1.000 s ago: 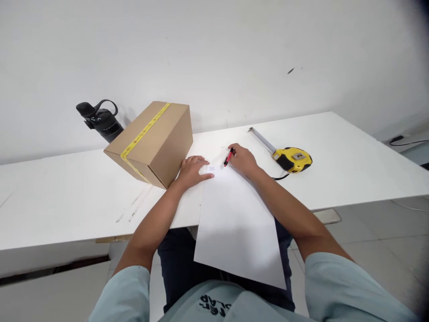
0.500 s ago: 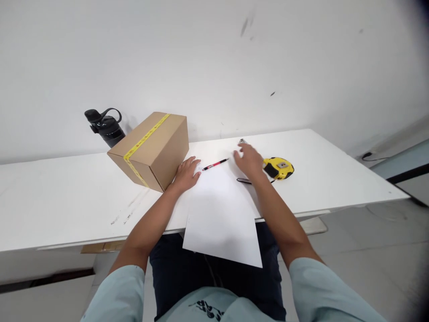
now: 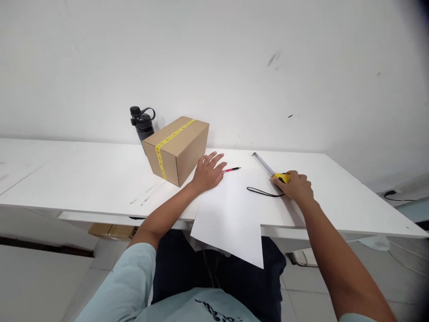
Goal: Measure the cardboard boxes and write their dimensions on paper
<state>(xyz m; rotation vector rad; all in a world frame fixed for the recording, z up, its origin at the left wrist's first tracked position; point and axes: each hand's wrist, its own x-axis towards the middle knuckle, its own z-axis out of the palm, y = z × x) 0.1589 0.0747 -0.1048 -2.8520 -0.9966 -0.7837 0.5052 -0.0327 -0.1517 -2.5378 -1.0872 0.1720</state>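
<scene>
My right hand (image 3: 295, 188) is wrapped round the yellow and black tape measure (image 3: 283, 177). A length of its blade (image 3: 264, 164) sticks out toward the wall, and a black wrist strap (image 3: 263, 192) loops out to the left on the table. With fingers spread, my left hand (image 3: 208, 172) rests at the top left of a white sheet of paper (image 3: 231, 223). The sheet's lower end hangs over the table's front edge. Beside my left fingertips lies a red and black pencil or pen (image 3: 233, 169), its left end hidden by the hand.
A cardboard box (image 3: 191, 147) with yellow tape stands left of my left hand. Behind it is a black bottle (image 3: 144, 125) with a carrying loop. The white table (image 3: 100, 179) runs along a marked white wall (image 3: 217, 67). Another box (image 3: 112, 231) sits below the table.
My right hand has moved right and closed round the tape measure. My left hand has shifted over the paper's top and now covers part of the pencil or pen. The view has turned somewhat.
</scene>
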